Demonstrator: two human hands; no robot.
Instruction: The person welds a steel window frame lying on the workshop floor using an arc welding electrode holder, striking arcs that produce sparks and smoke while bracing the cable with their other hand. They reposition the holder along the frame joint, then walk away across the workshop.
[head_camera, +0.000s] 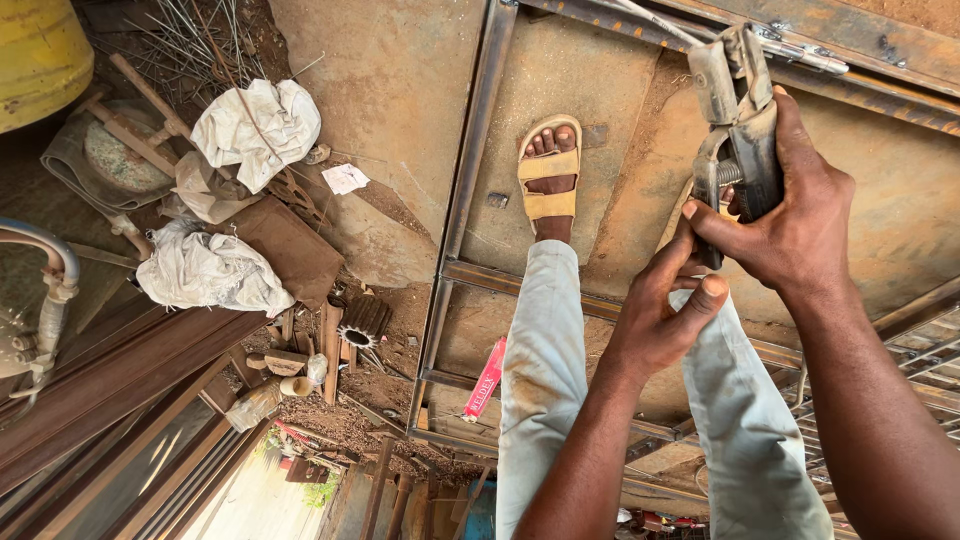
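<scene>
Big rusty steel frame (470, 180) fills the floor. At 2 o'clock, right hand (790, 225) is wrapped around a metal clamp (738, 130); left hand (665, 315) pinches, probably, its screw at 7 o'clock.

Both forearms enter from the bottom of the frame and rise toward the upper right. The right hand (800, 215) is clenched, knuckles outward. The left hand (665, 305), just below it, curls its fingers, thumb extended toward the right hand.
</scene>
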